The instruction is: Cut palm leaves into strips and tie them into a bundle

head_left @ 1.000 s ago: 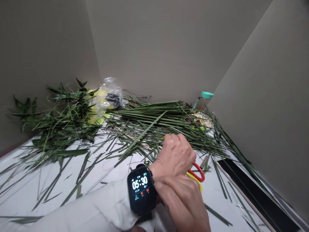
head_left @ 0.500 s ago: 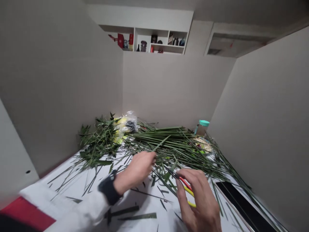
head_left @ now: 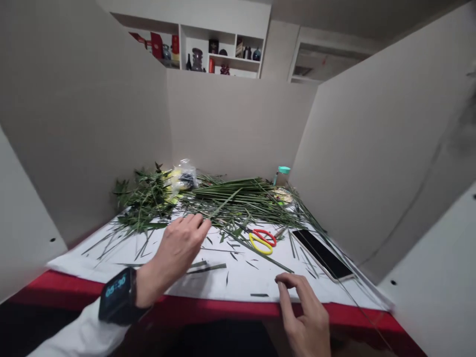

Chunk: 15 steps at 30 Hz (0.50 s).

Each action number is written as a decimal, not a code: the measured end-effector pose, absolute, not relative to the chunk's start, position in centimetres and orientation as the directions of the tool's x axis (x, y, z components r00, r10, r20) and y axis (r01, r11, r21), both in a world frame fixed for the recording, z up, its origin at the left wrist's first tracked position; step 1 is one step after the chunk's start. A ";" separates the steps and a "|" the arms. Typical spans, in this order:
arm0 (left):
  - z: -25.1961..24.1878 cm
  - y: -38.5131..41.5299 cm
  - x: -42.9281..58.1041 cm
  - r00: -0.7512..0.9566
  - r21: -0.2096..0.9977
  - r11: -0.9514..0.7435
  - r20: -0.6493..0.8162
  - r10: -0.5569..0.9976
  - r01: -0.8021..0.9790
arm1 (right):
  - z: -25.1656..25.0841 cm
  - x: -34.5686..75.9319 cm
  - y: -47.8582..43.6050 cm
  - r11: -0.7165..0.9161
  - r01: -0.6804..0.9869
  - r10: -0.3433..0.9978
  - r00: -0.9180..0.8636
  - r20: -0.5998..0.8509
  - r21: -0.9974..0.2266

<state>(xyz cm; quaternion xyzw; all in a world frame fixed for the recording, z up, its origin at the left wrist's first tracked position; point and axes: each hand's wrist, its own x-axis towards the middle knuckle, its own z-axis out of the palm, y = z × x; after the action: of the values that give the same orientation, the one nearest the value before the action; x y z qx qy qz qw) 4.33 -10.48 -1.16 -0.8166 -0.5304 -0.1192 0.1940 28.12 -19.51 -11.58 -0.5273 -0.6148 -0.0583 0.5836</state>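
Observation:
My left hand [head_left: 178,245], a dark watch on its wrist, is closed on a long green leaf [head_left: 225,204] that points up and to the right. Near the table's front edge, my right hand [head_left: 305,307] has its thumb and index fingertip brought together; anything between them is too small to make out. Scissors [head_left: 263,240] with one red and one yellow handle lie on the white cloth, beyond my right hand. Behind them spreads a pile of long green leaves [head_left: 238,191], with leafy stems [head_left: 143,201] at its left end.
A phone [head_left: 323,254] lies on the right of the white-covered table [head_left: 156,248]. At the back stand a jar with a teal lid [head_left: 283,170] and a clear plastic bag [head_left: 186,173]. Cut leaf pieces are scattered in front. Grey partitions [head_left: 241,119] enclose the table.
The scissors have left my right hand and now lie on the cloth. That hand is nearer the front edge. My left hand still holds the leaf. The view has shifted, showing the table's front edge.

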 end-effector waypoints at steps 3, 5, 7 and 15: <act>-2.4 -8.2 3.4 0.425 -0.217 -0.369 0.343 0.838 0.904 | -12.5 29.0 -20.6 0.390 0.755 0.552 0.266 0.791 -0.527; -3.6 -6.6 2.8 0.415 -0.229 -0.355 0.318 0.853 0.906 | -13.1 29.3 -21.1 0.389 0.769 0.529 0.265 0.806 -0.508; -4.6 -5.3 2.7 0.400 -0.242 -0.334 0.315 0.861 0.911 | -13.7 29.2 -21.5 0.392 0.773 0.524 0.258 0.811 -0.499; -5.6 -3.6 4.8 0.452 -0.313 -0.357 0.319 0.833 0.880 | -15.6 28.8 -22.3 0.365 0.783 0.494 0.295 0.818 -0.503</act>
<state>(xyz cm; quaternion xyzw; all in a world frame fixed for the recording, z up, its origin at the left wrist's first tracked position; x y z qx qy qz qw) 4.84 -3.61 -5.60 -0.8221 -0.5211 -0.0524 0.2233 28.84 -22.34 -15.62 -0.5500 -0.5808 -0.1231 0.5875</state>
